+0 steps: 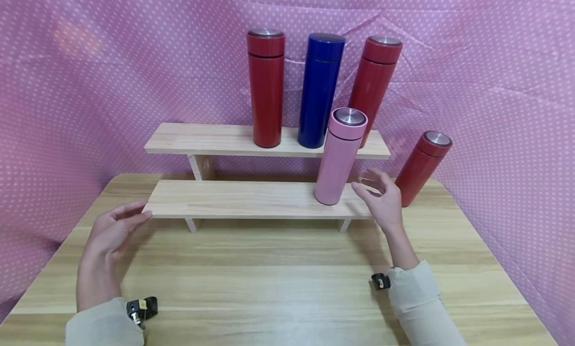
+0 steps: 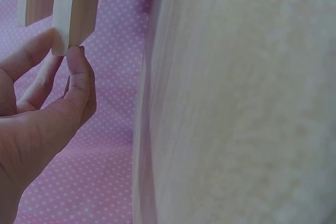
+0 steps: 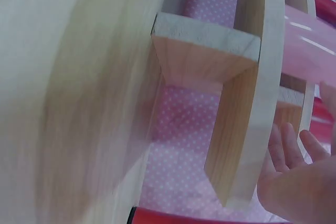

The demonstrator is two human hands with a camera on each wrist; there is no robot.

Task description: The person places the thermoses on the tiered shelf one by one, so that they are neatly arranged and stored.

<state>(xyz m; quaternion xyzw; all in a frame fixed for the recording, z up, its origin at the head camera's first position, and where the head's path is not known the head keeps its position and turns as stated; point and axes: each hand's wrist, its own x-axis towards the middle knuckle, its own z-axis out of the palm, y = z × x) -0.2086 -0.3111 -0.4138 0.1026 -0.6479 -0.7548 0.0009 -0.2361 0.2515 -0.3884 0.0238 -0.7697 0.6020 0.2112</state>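
On the lower step of a two-tier wooden shelf (image 1: 251, 200) stands a pink thermos bottle (image 1: 338, 161), upright near the right end. My left hand (image 1: 110, 231) pinches the left end of that lower board between thumb and fingers; the left wrist view shows the board's end (image 2: 62, 30) in the grip. Beside the pink bottle, on its right, my right hand (image 1: 382, 198) holds nothing, its fingers relaxed and apart. A small gap separates the thumb from the bottle. In the right wrist view the right hand (image 3: 296, 177) is partly cut off, near the pink bottle (image 3: 310, 43).
On the upper step are a red thermos (image 1: 267, 91), a blue thermos (image 1: 321, 91) and another red thermos (image 1: 375, 79) partly behind the pink one. A shorter red thermos (image 1: 420, 171) stands on the wooden table (image 1: 278, 286) right of the shelf. Pink dotted cloth (image 1: 135, 51) hangs behind.
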